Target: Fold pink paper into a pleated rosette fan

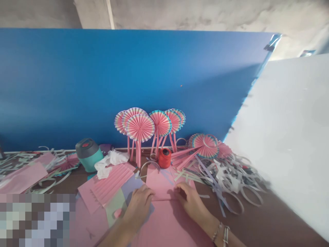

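Pink paper (164, 190) lies in front of me, with a crosswise edge or fold between my hands. My left hand (140, 201) is closed at its left side, fingers bent together on the paper. At the right side my right hand (189, 199) pinches the same paper between thumb and fingers. More pink paper (174, 224) lies flat beneath and nearer to me. Just beyond the paper stands a red thread spool (165, 159). Left of my left hand are a pleated pink sheet (113, 183) and a green sheet (115, 206).
Round pleated paper fans (140, 127) lean on the blue partition (144, 75); another fan (205, 145) lies to the right. A teal container (89, 157) and white crumpled plastic (113, 159) stand left. Paper strips (233, 175) pile up at right beside the white wall (295, 137).
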### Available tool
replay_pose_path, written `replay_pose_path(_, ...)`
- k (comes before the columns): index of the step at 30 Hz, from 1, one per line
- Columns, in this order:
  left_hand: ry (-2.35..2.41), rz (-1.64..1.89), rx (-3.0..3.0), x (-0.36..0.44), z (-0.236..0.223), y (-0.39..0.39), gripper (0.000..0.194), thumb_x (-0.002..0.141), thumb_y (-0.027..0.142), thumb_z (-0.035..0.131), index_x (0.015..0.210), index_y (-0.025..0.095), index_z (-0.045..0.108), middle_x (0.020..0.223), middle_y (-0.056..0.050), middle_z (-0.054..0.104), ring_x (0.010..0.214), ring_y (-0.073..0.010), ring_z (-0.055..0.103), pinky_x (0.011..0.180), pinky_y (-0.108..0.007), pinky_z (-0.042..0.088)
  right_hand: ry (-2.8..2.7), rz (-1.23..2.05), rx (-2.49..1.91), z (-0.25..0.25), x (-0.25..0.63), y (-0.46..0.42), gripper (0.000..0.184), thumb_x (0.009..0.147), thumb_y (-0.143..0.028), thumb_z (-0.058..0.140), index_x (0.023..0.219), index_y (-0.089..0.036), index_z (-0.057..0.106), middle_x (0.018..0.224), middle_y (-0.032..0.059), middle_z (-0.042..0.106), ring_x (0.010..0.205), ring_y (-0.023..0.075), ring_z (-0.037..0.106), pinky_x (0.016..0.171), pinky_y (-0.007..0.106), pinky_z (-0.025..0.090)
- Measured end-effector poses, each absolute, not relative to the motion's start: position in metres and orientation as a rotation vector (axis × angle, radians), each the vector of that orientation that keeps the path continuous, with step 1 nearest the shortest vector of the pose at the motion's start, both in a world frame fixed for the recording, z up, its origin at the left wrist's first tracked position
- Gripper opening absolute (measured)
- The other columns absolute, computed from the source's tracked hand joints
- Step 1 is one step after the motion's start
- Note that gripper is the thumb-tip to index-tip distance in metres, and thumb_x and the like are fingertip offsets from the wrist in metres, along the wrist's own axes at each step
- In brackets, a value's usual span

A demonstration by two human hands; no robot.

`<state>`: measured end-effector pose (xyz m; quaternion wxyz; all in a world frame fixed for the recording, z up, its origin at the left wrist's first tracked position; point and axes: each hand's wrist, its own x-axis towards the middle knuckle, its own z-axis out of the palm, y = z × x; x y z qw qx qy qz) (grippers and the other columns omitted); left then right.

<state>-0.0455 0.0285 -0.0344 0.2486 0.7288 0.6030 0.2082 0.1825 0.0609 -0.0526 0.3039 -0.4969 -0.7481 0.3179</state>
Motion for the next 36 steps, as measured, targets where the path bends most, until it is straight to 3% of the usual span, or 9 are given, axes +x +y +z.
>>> replay_pose_path(12, 1.667, 0.467, 2.172, -0.047, -0.041, 0.031, 0.033, 0.091, 0.012, 0.033, 0.096, 0.019, 0.064, 0.093, -0.005, 0.061, 0.093, -0.0178, 0.053, 0.084, -0.034, 0.031, -2.144, 0.716, -1.286, -0.048, 0.181, 0.055, 0.023, 0.091, -0.020, 0.039, 0.091, -0.014, 0.061, 0.093, 0.0089, 0.057, 0.087, 0.0165, 0.051, 0.078, 0.028, 0.040)
replay_pose_path(17, 1.675, 0.272, 2.352, -0.041, -0.029, 0.028, 0.044, 0.082, 0.003, 0.041, 0.113, 0.027, 0.061, 0.104, -0.006, 0.056, 0.099, -0.0202, 0.047, 0.086, -0.036, 0.030, -2.372, 0.441, -1.318, -0.047, 0.180, 0.049, 0.033, 0.086, -0.004, 0.036, 0.099, -0.017, 0.063, 0.099, 0.0089, 0.055, 0.094, 0.0187, 0.046, 0.082, 0.032, 0.036)
replay_pose_path(22, 1.527, 0.196, 2.520, -0.032, -0.019, 0.022, 0.047, 0.086, 0.005, 0.037, 0.119, 0.030, 0.058, 0.104, -0.006, 0.054, 0.097, -0.0193, 0.044, 0.084, -0.034, 0.032, -2.624, 0.143, -1.157, -0.050, 0.178, 0.049, 0.032, 0.087, -0.010, 0.045, 0.108, -0.026, 0.064, 0.092, 0.0053, 0.056, 0.086, 0.0177, 0.043, 0.080, 0.033, 0.031)
replay_pose_path(30, 1.562, 0.226, 2.495, -0.053, -0.026, 0.027, 0.038, 0.079, 0.004, 0.043, 0.097, 0.027, 0.068, 0.098, -0.005, 0.056, 0.095, -0.0202, 0.043, 0.079, -0.036, 0.032, -2.640, 0.452, -1.193, -0.027, 0.188, 0.048, 0.048, 0.076, -0.001, 0.043, 0.111, -0.026, 0.065, 0.099, 0.0063, 0.056, 0.096, 0.0190, 0.044, 0.083, 0.033, 0.032)
replay_pose_path(36, 1.516, 0.463, 2.468, -0.071, -0.029, 0.032, 0.039, 0.069, -0.002, 0.044, 0.073, 0.025, 0.072, 0.088, -0.003, 0.059, 0.092, -0.0176, 0.047, 0.077, -0.034, 0.031, -2.611, 0.530, -1.247, -0.023, 0.196, 0.048, 0.048, 0.072, -0.002, 0.043, 0.106, -0.025, 0.068, 0.099, 0.0063, 0.056, 0.098, 0.0192, 0.046, 0.086, 0.034, 0.036)
